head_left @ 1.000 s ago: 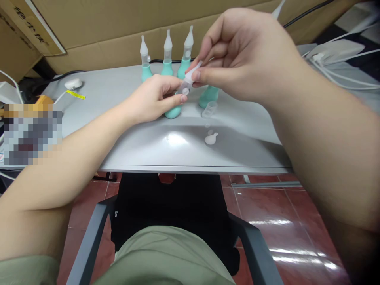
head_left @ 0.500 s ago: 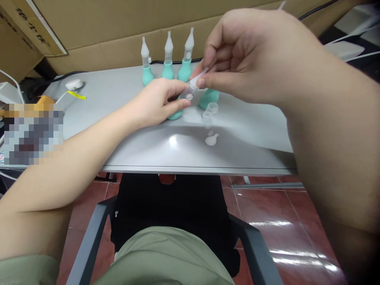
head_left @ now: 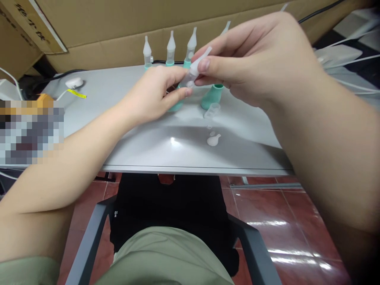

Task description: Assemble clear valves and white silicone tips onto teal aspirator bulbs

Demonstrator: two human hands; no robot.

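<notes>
Tilted squeeze-bulb assembly, upper centre of frame

Left grip pinches the clear tube above the teal bulb; right grip pinches the white tapered nozzle. Judged light: bulb probably soft rubber, tube smooth, stiff, possibly slippery; best held by the tube. Table grey, glossy.

The left hand and right hand have moved a little up or back, bringing the bottle along. The right hand's fingers have straightened, so I see more of its white tip. Another tip and the open bulb's rim now show; the rear bulbs are more hidden.
</notes>
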